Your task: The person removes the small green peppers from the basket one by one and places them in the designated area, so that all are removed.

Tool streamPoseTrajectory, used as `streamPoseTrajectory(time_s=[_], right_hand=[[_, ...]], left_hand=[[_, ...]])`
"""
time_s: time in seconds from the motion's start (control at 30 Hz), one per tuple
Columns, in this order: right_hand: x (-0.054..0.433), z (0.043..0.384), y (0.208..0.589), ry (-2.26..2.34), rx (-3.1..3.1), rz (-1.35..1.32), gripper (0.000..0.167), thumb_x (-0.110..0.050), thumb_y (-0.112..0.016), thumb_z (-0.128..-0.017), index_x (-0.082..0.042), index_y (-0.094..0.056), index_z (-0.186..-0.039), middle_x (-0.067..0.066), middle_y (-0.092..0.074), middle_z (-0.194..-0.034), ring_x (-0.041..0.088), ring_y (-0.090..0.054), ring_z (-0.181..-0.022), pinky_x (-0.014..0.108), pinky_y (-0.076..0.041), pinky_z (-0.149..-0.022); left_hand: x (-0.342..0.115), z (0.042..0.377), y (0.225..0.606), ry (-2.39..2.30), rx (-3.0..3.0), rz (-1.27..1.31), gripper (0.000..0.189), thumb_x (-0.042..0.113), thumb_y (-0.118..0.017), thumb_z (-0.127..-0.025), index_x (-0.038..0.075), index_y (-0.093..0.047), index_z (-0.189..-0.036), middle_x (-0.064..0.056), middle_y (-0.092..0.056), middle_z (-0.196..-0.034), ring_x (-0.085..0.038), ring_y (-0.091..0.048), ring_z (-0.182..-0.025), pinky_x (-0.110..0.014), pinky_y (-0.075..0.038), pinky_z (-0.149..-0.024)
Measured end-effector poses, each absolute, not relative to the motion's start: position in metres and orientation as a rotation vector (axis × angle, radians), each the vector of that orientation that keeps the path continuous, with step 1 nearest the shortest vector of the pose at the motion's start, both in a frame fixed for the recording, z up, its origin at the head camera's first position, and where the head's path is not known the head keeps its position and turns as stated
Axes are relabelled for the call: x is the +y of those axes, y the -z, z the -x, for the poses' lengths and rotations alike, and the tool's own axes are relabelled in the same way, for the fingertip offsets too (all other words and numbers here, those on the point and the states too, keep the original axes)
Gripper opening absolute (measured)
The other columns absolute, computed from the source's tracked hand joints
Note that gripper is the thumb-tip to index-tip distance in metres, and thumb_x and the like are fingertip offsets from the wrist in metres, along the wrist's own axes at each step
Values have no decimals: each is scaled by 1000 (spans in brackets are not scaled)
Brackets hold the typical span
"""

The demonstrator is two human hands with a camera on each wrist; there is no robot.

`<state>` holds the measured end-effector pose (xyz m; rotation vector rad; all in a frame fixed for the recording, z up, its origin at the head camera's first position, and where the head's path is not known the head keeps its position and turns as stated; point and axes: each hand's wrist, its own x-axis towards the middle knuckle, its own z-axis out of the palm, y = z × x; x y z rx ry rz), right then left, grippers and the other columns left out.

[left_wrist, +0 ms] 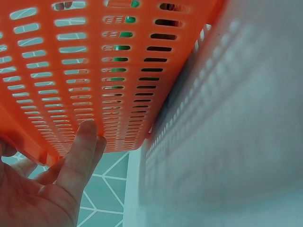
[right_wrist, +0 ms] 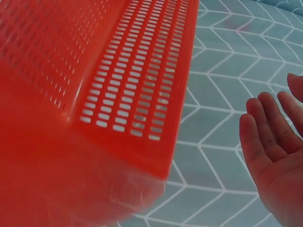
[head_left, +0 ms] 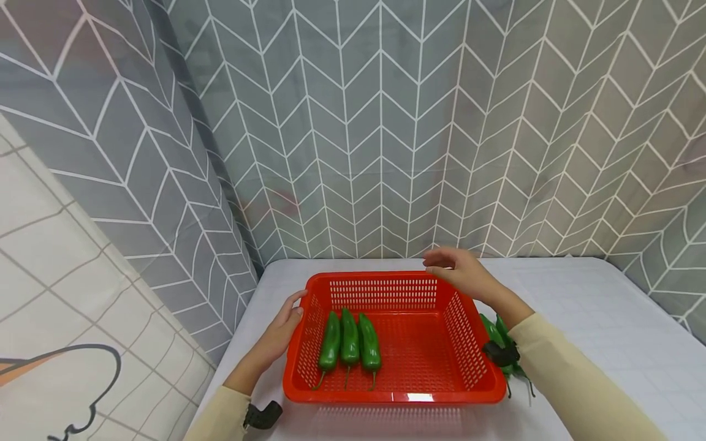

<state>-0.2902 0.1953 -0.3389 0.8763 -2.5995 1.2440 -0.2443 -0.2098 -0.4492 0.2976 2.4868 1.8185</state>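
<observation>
A red plastic basket with slotted walls sits on the white table. Three long green peppers lie side by side in its left part, stems toward the front. My left hand is at the basket's left rim; in the left wrist view its fingers extend along the outside of the slotted wall. Over the back right corner is my right hand, fingers loosely bent with nothing in them; the right wrist view has its fingers apart from the basket wall.
More green peppers lie on the table just outside the basket's right wall, partly hidden by my right forearm. A grey patterned curtain hangs behind the white table. Tile-patterned white cloth covers the left side.
</observation>
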Motion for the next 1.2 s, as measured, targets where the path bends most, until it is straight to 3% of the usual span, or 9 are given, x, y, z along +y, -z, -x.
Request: streamPoseTrajectory(time_s=[0.37,0.93,1.2], right_hand=[[165,304,351,-1261,-2643,-990,30,-6,-65,-98,9,-63,-124,20,-70,-113,37,-67,-107,53,-53,-93],[128,311,371,-1215,-2800,-972,29,-8,-67,-96,6,-65,-121,18,-69,-112,34,-65,-105,51,-53,-96],[114,311,383,-1210,-2899,-924,29,-7,-66,-96,6,-65,-122,9,-69,-106,27,-65,-101,46,-55,-92]], left_hand=[[-210,246,450,-1798,2516,-280,47,29,-41,-111,20,-34,-156,-16,-58,-136,-27,-63,-113,-47,-52,-99],[-212,247,450,-1798,2491,-317,46,28,-40,-111,19,-32,-156,-16,-61,-132,-26,-64,-109,-43,-54,-96],[-212,246,451,-1806,2500,-308,46,29,-40,-111,19,-33,-155,-16,-59,-134,-25,-62,-112,-46,-51,-100]])
